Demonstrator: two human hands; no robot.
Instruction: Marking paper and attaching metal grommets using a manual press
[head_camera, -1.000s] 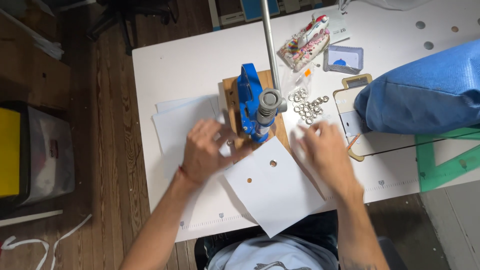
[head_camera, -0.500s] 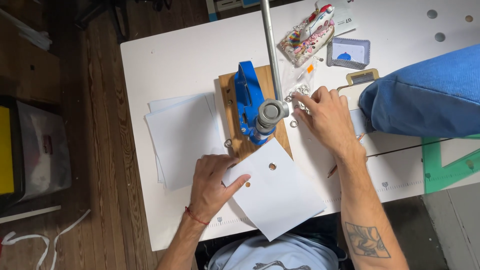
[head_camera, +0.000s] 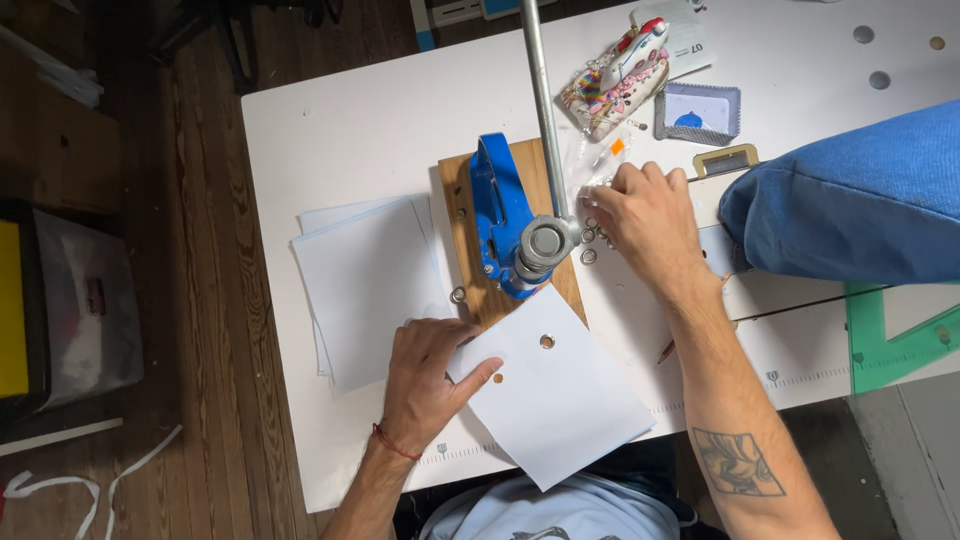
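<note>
Nearest the person, the left hand (head_camera: 425, 385) is lying flat on the white sheet (head_camera: 560, 395), fingers spread and pressing it to the white table (head_camera: 340, 130), just in front of the blue press (head_camera: 510, 225). The sheet is sitting tilted, its far corner tucked under the press head, w/ one metal eyelet already set near that corner and a bare punched hole closer to the thumb.

Just right of the press, the right hand (head_camera: 645, 220) is reaching into the loose eyelets (head_camera: 590, 240), fingertips bunched together. Whether they're actually pinching one, can't tell; the hand is covering it.

To do this well: pick a single ring, not two stuck together, and keep the sheet pinned so the bare hole is lining up under the die.

Left of the press, a paper stack (head_camera: 365, 285) is waiting. Beyond it, a patterned pouch (head_camera: 610, 85).
</note>
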